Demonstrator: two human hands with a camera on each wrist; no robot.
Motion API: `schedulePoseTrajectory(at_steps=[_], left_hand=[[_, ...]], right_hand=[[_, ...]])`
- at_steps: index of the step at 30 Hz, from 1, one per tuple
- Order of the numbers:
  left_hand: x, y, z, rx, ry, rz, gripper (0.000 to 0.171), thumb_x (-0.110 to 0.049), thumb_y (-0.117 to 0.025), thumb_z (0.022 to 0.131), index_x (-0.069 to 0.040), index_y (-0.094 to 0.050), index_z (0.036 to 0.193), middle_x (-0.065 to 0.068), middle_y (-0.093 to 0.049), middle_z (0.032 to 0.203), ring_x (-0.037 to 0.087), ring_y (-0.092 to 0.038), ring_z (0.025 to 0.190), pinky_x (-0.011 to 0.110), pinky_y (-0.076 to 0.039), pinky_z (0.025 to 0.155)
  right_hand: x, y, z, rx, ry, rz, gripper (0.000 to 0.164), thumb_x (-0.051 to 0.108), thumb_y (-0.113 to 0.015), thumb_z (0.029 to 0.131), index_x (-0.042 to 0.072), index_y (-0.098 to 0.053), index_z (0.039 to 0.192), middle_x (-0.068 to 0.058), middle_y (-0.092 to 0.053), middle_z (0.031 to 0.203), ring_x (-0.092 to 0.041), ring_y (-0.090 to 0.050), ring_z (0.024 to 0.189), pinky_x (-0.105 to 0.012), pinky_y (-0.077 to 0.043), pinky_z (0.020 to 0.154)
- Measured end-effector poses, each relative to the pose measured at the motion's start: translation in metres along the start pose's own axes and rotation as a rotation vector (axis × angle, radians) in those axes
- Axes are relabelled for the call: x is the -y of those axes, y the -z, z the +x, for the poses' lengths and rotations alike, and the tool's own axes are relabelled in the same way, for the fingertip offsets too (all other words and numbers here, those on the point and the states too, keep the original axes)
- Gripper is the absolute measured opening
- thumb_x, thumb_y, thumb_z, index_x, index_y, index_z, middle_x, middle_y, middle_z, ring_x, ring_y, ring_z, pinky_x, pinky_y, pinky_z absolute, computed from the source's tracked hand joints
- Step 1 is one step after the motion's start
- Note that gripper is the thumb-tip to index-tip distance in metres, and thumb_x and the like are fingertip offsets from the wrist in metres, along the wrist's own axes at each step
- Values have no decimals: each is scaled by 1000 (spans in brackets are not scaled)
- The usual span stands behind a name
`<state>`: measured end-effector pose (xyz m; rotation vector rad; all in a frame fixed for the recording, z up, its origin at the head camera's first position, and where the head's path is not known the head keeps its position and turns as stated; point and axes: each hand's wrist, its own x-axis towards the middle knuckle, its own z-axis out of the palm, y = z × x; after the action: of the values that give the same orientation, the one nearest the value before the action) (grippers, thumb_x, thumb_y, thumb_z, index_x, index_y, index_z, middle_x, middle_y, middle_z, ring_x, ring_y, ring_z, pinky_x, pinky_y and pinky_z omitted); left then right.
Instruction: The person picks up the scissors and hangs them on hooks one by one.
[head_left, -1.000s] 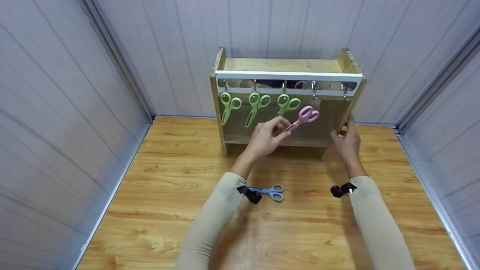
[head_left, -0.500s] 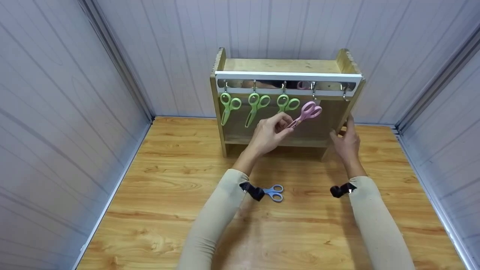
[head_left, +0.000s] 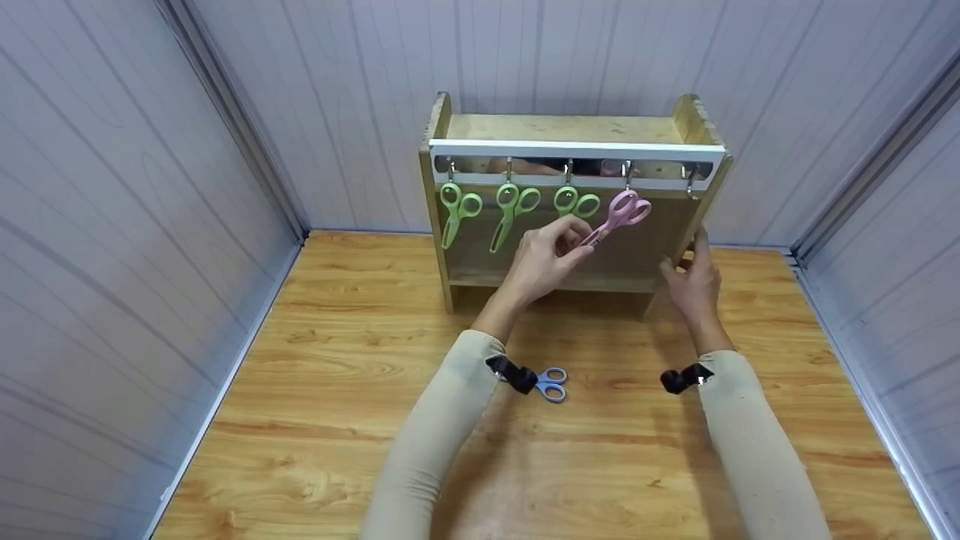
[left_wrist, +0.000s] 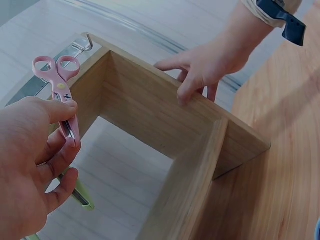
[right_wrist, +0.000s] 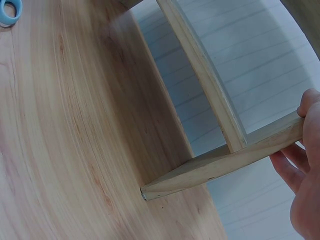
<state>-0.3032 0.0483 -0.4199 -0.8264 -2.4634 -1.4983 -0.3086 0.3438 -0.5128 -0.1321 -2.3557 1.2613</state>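
In the head view my left hand (head_left: 544, 259) pinches pink scissors (head_left: 625, 210) by the blade end. Their handle loops point up, just under the fourth hook (head_left: 628, 172) of the rack; whether a loop is round the hook cannot be told there. The left wrist view shows thumb and fingers on the pink blades (left_wrist: 70, 125). My right hand (head_left: 694, 285) grips the right side board of the wooden shelf (head_left: 679, 236). Green scissors (head_left: 459, 210), more green scissors (head_left: 514, 214) and a third green pair (head_left: 575, 204) hang from the first three hooks, the third partly behind my left hand.
A white-edged hook rail (head_left: 577, 150) runs across the shelf front, with a bare fifth hook (head_left: 691, 184) at the right. Blue scissors (head_left: 553, 386) lie on the wood-grain tabletop (head_left: 600, 457), partly hidden by the left wrist's camera. Pale panel walls (head_left: 570, 60) enclose the tabletop.
My left hand has moved up and right with the pink scissors, bringing their loops to the fourth hook. My right hand stays on the shelf side.
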Motion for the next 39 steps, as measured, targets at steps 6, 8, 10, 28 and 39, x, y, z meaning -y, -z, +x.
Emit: schedulePoseTrajectory(at_steps=[6, 8, 10, 28, 39], left_hand=[[1, -4, 2, -5, 4, -11, 17, -18, -78, 107, -11, -76, 122, 6, -78, 97, 4, -57, 80, 18, -42, 74], [1, -5, 3, -8, 0, -21, 18, -17, -79, 106, -10, -76, 122, 6, -78, 97, 4, -57, 80, 18, -42, 74], [1, -6, 3, -10, -2, -26, 18, -16, -79, 106, -10, -76, 122, 7, -78, 96, 4, -57, 79, 18, -43, 74], [3, -11, 1, -40, 43, -33, 20, -18, -81, 105, -9, -79, 123, 7, -75, 97, 7, -58, 82, 18, -42, 74], [3, -13, 1, -38, 58, -37, 22, -17, -81, 104, -10, -80, 125, 9, -82, 103, 4, -62, 83, 15, -47, 76]], right_hand=[[-1, 0, 0, 0, -7, -26, 78, 15, -64, 104, 16, -32, 176, -30, -65, 152, -55, -76, 125, -49, -57, 103], [-1, 0, 1, -6, -5, -39, 78, 16, -64, 104, 15, -32, 175, -29, -66, 150, -54, -76, 125, -44, -57, 100], [-1, 1, 1, -11, -1, -47, 79, 15, -65, 103, 15, -33, 175, -29, -68, 148, -54, -77, 124, -37, -56, 96], [0, 2, 1, 14, -12, -47, 79, 15, -65, 106, 16, -30, 176, -31, -65, 151, -55, -75, 127, -36, -59, 95], [-1, 3, 1, 19, -8, -42, 76, 16, -65, 106, 16, -32, 174, -29, -65, 150, -54, -75, 128, -10, -45, 83]])
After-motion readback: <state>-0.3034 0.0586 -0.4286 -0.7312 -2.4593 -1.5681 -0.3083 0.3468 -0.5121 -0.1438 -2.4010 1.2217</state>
